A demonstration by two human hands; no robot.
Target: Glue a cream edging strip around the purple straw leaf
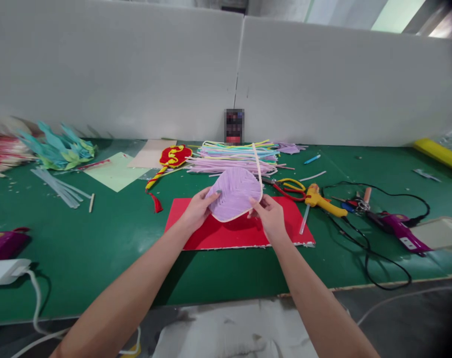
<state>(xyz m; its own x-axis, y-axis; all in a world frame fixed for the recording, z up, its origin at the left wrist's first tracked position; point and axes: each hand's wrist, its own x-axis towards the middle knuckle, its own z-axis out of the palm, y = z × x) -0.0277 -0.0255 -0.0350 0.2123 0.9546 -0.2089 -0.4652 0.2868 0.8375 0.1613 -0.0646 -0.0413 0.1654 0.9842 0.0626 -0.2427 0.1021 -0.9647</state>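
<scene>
A rounded lilac piece made of ribbed strips (234, 193) is held tilted above a red sheet (226, 233) on the green table. My left hand (198, 209) grips its left edge, fingers over the top. My right hand (268, 213) pinches its lower right edge. A cream strip (258, 166) runs along the piece's right rim and sticks up past it.
A pile of pastel strips (233, 156) lies behind. A yellow glue gun (320, 199), red-and-yellow scissors (291, 188), a purple tool (397, 227) and black cables (375, 258) are at right. A red-and-yellow ornament (171, 158) and teal shapes (59, 146) are at left.
</scene>
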